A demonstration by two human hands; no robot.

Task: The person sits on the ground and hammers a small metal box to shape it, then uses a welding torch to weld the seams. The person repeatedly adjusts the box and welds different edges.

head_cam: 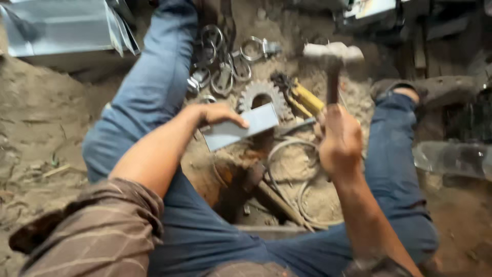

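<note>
Risk: I judge the raised hammer (332, 56) could glance onto my left fingers, which sit close to the strike area.
Left hand (218, 114): pinches the flat metal strip (241, 128) on the rusty stake (233, 179).
Right hand (339, 141): fist closed around the handle, lifted.
Nearby: gear (259, 92), rings (220, 56) on the dirt floor (41, 128).

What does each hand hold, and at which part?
The right hand holds a hammer low on its handle. The left hand holds a flat metal strip at its upper edge.
</note>
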